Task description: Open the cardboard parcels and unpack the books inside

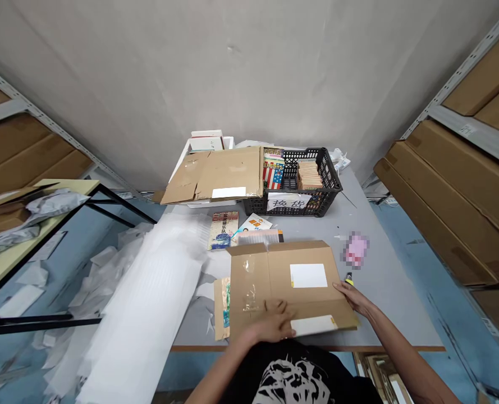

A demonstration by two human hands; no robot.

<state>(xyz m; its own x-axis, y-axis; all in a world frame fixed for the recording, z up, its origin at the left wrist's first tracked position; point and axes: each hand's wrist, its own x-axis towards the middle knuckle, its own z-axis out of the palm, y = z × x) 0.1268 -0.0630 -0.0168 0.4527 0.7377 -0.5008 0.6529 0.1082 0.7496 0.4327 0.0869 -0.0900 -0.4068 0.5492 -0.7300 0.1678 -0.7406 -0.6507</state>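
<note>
A flat brown cardboard mailer box (pixel 283 280) with a white label lies on the grey table (pixel 384 269) near its front edge. My left hand (pixel 274 324) rests flat on the box's near flap, fingers stretched out. Over at the box's right edge my right hand (pixel 353 296) touches the cardboard with its fingers spread. A small yellow and black object (pixel 349 277), perhaps a cutter, lies just beyond my right hand. A book edge (pixel 223 303) sticks out from under the box's left side.
A black plastic crate (pixel 312 182) with books and a paper sign stands at the back, beside a flattened cardboard box (pixel 215 175). Two books (pixel 224 229) lie mid-table. White foam sheet (pixel 148 303) drapes off the left. Shelves with cartons (pixel 463 185) line the right; another table (pixel 30 224) stands left.
</note>
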